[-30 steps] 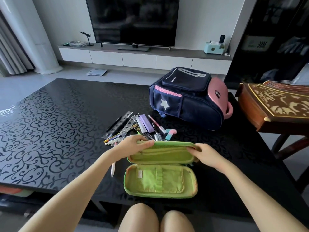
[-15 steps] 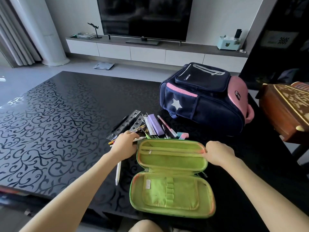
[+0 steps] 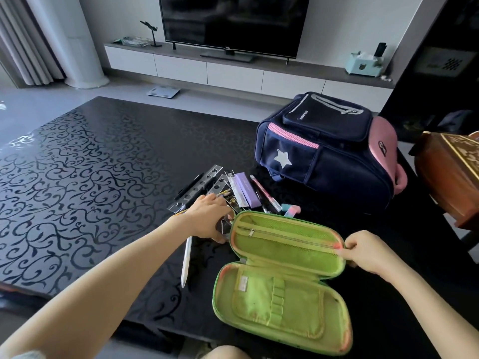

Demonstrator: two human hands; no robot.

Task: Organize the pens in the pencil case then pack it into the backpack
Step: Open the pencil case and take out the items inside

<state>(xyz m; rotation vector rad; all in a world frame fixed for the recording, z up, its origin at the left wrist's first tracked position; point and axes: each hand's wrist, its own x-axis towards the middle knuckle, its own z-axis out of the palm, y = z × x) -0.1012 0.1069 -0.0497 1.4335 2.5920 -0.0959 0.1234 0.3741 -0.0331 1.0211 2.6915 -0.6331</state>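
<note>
Between both hands' fingers, the pencil case (image 3: 282, 288) lies open and empty on the bench (image 3: 103, 177); right hand (image 3: 368, 252) pinches its end, left hand (image 3: 207, 218) curls over the pens (image 3: 264, 193), grip unclear. Backpack (image 3: 326, 156), beyond the fingers, looks zipped; nearly all remains

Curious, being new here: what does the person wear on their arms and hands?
Both forearms are bare. The left hand and right hand wear no gloves, and no watch or rings show. By the left elbow, pale fabric may be a sleeve.
</note>
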